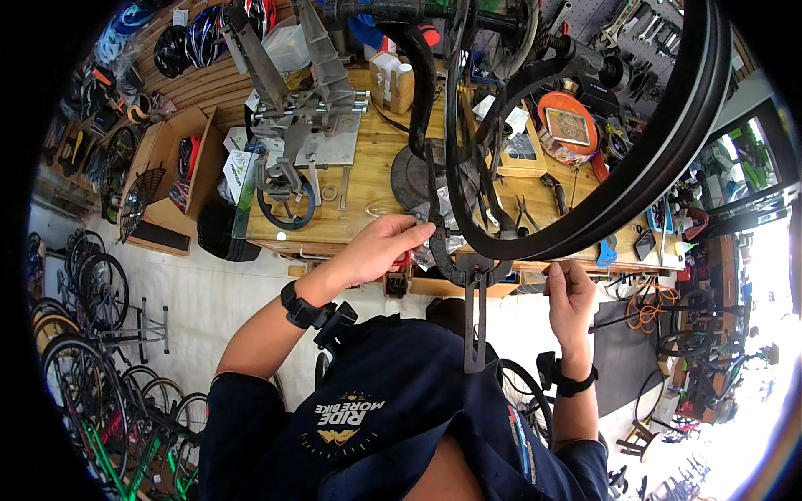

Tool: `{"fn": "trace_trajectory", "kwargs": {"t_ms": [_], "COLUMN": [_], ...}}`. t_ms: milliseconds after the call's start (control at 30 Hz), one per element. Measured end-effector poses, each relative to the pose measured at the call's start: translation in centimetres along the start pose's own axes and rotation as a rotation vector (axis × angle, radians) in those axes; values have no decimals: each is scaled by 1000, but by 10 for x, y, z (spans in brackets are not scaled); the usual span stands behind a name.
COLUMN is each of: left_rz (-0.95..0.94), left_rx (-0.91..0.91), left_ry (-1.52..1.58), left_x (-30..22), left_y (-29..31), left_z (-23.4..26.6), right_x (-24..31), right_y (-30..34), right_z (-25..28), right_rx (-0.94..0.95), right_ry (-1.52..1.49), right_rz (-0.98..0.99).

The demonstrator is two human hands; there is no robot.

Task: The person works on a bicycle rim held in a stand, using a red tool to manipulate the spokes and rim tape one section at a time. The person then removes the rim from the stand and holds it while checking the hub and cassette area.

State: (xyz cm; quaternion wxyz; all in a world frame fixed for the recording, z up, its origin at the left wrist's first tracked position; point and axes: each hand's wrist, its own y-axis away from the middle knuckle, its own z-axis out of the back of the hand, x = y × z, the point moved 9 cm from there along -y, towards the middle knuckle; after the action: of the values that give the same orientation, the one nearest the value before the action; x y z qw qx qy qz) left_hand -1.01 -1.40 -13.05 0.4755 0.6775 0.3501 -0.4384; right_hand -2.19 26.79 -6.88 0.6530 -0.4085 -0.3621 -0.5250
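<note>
A bicycle wheel with a black rim (660, 167) stands upright in front of me in a dark metal wheel truing stand (424, 92). The stand's lower jaw (441, 250) sits close to the rim, and a slotted metal bar (476, 326) hangs below it. My left hand (386, 249) is closed, its fingertips against the jaw's left side; a bit of red shows under the fingers, too hidden to name. Clear plastic (447, 221) lies behind the jaw. My right hand (571, 294) is curled with the fingers together, just below the rim; what it pinches, if anything, cannot be made out.
The wooden workbench (368, 179) carries another metal stand (313, 138), a cardboard box (391, 82), an orange round dish (568, 125), pliers (525, 213) and a blue tool (607, 252). An open carton (171, 184) stands left. Bicycles (92, 376) line the left floor; orange cable (652, 305) hangs right.
</note>
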Motion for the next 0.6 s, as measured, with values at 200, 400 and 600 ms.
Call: {"fn": "trace_trajectory", "kwargs": {"t_ms": [200,400,600], "left_rz": [1,15,57], "left_rx": [-28,-28,-55], "left_ry": [-10,-22,-96], "left_x": [4,5,-4], "left_y": [-1,0,6], "left_z": [1,2,0], "right_x": [-11,-13,-21], "right_y": [3,3,6], "right_z": [-3,-3,-2], "right_rx": [0,14,-7], "right_ry": [-14,35,-16], "right_rz": [6,-23,-56]}}
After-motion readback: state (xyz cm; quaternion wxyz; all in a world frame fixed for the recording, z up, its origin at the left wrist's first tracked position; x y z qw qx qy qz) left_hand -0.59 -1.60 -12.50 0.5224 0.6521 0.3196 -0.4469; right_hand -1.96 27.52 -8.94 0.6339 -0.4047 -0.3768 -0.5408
